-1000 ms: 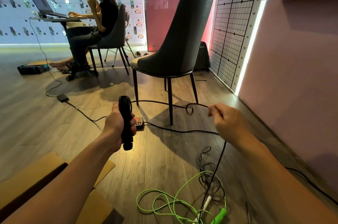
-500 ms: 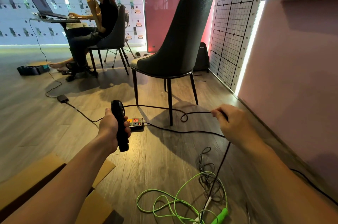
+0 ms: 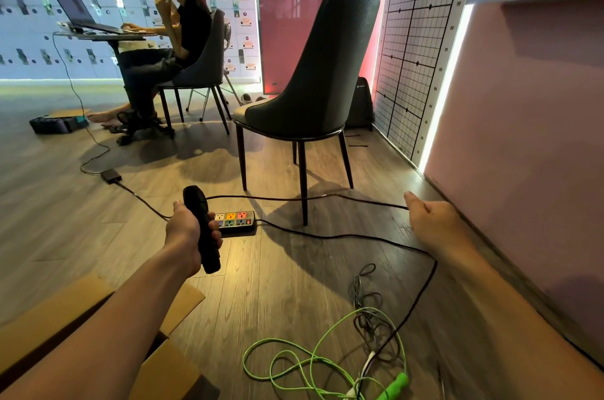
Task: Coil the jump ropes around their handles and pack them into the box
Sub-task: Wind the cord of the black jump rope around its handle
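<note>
My left hand [image 3: 187, 236] grips a black jump rope handle [image 3: 202, 231] upright above the floor. Its black rope [image 3: 294, 199] runs almost straight to the right from the handle's top to my right hand [image 3: 433, 223], which pinches it near the pink wall. From there the rope hangs down in a loop toward the floor. A green jump rope [image 3: 304, 363] with a green handle [image 3: 394, 385] lies tangled on the floor at the bottom, beside a grey rope tangle [image 3: 367, 304]. The open cardboard box [image 3: 42, 327] sits at the lower left under my left arm.
A dark chair [image 3: 313, 82] stands just beyond the stretched rope. A power strip [image 3: 236, 220] and its black cable [image 3: 343, 237] lie on the wooden floor. A person sits at a laptop desk [image 3: 98, 35] at the back left. The pink wall [image 3: 523, 138] closes off the right.
My right hand has moved right and outward, pulling the black rope taut and straightening its kink. My left hand with the handle has drifted slightly left and lower.
</note>
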Motion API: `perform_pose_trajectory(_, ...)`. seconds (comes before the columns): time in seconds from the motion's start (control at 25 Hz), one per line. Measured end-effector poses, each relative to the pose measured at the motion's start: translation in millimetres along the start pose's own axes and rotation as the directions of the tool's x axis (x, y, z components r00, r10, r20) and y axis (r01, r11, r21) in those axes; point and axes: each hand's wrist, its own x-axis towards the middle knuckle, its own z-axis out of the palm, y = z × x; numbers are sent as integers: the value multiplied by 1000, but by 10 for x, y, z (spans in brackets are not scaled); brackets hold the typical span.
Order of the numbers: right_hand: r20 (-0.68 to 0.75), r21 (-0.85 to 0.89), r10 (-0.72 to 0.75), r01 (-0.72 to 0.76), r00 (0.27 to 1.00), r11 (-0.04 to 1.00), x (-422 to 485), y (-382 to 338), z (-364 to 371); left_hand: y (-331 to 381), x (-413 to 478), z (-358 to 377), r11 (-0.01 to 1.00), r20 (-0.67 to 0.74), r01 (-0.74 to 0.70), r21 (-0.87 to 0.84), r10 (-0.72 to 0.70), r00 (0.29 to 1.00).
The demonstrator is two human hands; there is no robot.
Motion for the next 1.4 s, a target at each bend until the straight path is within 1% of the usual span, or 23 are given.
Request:
perform_pose_trajectory(0.04,87,250,54,-74,995,966,-8,-26,-22,-17,7,-8,999,17,17,27,-18,1000)
perform_pose_trajectory(0.08,188,520,73,-162,979,839,1,-40,-47,-37,15,-11,997,40,40,68,-43,998)
perform_pose_trajectory(0.12,247,725,54,-222,968,652,23,-53,-74,-59,8,-5,989,70,65,133,-75,995)
perform_pose_trajectory(0.16,251,845,31,-235,967,481,57,-60,-100,-90,-4,9,973,112,81,217,-107,988)
perform_pose_trajectory(0.24,171,945,71,-184,983,269,137,-38,-126,-146,-77,50,920,223,123,371,-217,950)
perform_pose_trajectory(0.32,123,963,226,-172,966,209,230,88,-115,-143,-140,78,882,375,240,405,-400,837)
perform_pose_trajectory(0.36,126,954,326,-205,937,220,267,177,-110,-109,-153,84,888,505,313,338,-451,736)
perform_pose_trajectory(0.44,144,892,516,-336,844,301,291,343,-84,-2,-155,76,877,794,465,120,-366,485)
perform_pose_trajectory(0.48,157,843,573,-412,805,347,280,397,-56,58,-175,96,867,857,498,8,-263,443)
perform_pose_trajectory(0.52,175,797,604,-472,778,377,268,419,-22,108,-211,149,861,870,496,-118,-151,469)
perform_pose_trajectory(0.6,211,734,620,-542,755,410,232,388,45,174,-299,313,779,796,465,-422,72,601)
perform_pose_trajectory(0.68,273,671,596,-593,755,445,158,272,110,210,-321,433,560,524,332,-759,223,822)
perform_pose_trajectory(0.72,305,642,571,-607,762,468,127,226,136,220,-265,444,491,355,201,-848,245,902)
perform_pose_trajectory(0.76,330,620,539,-609,775,495,98,182,161,220,-205,428,501,200,49,-864,253,946)
perform_pose_trajectory(0.84,350,606,460,-571,816,553,50,90,203,167,-105,374,632,1,-183,-753,279,960)
perform_pose_trajectory(0.96,323,642,260,-413,910,646,-10,-52,227,19,36,311,788,-61,-336,-516,357,932)
perform_pose_trajectory(1.0,314,657,186,-354,931,665,-37,-95,221,-33,55,311,831,-48,-377,-410,393,918)
perform_pose_trajectory(1.08,298,695,55,-256,953,672,-88,-156,212,-138,120,300,874,62,-485,-31,486,872)
perform_pose_trajectory(1.16,271,752,-43,-184,962,633,-115,-195,205,-280,179,309,727,294,-560,397,477,828)
perform_pose_trajectory(1.2,256,782,-73,-162,964,602,-118,-206,206,-347,174,324,639,400,-544,544,373,837)
perform_pose_trajectory(1.28,229,813,-100,-134,968,566,-110,-207,218,-452,69,368,546,525,-441,712,4,851)
perform_pose_trajectory(1.36,208,804,-83,-122,975,582,-86,-183,228,-519,-130,439,433,557,-396,809,-353,752)
perform_pose_trajectory(1.4,194,796,-56,-124,979,593,-71,-161,230,-545,-256,494,400,549,-389,830,-465,694)
